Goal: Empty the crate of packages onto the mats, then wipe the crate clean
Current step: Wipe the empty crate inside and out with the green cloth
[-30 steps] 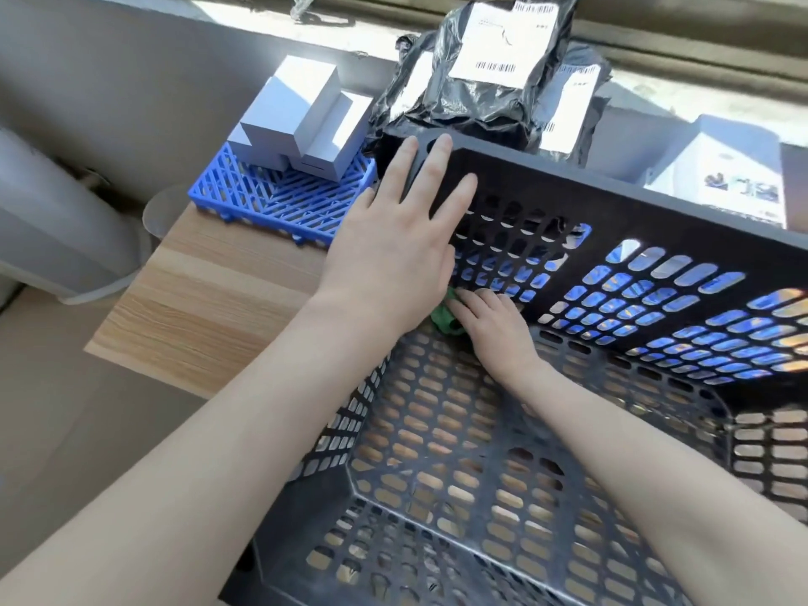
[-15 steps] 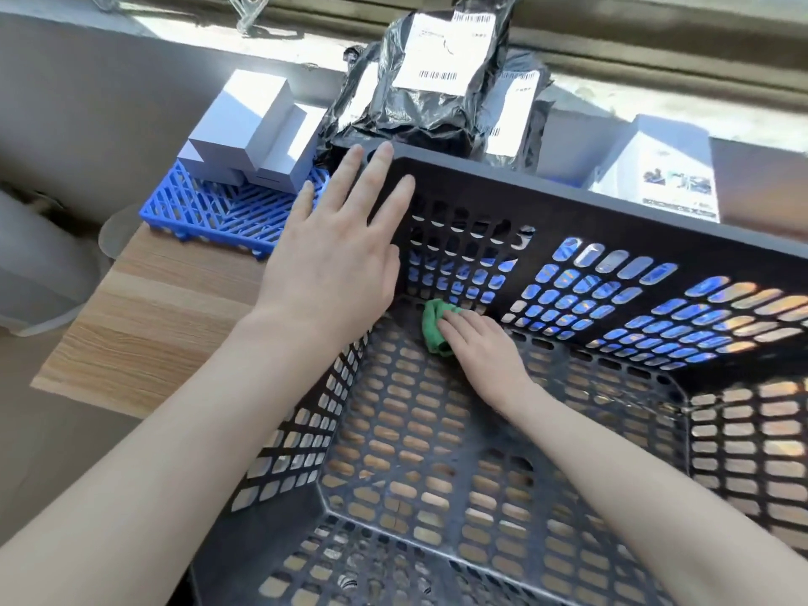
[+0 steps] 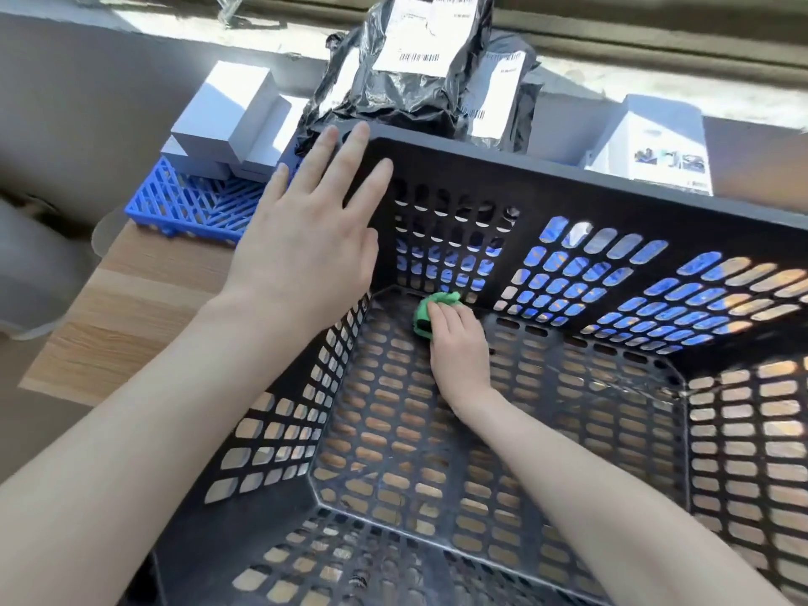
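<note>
Here, the black perforated crate [image 3: 568,185] stands on the wooden worktop [image 3: 131,299], filling the near and right part of the view, and both bare hands are at its far-left corner. The left hand [image 3: 306,251] lies flat over that corner's rim, its grip wide: the fingers are straight and spread, the fingertips reaching the top edge of the far wall, and nothing is held. The right hand [image 3: 459,347] reaches down inside to the crate's floor, where its grip is closed over a bunched green cloth [image 3: 430,306]; the bent fingers press the cloth into the angle where the floor meets the far wall, close to the left wall.

The packages sit outside the crate, along the worktop's far edge. At the far-left corner a blue lattice mat [image 3: 196,207] carries a stack of plain white boxes [image 3: 227,111]. Just beside them, right behind the crate's far wall, a heap of black plastic mailer bags [image 3: 419,94] with white barcode labels leans upward. Farther toward the far-right end, a white carton [image 3: 660,142] with a printed picture on its top shows above the crate's rim. More blue lattice shows through the holes of the crate's far wall. Sunlight falls across the far wall and the packages.
</note>
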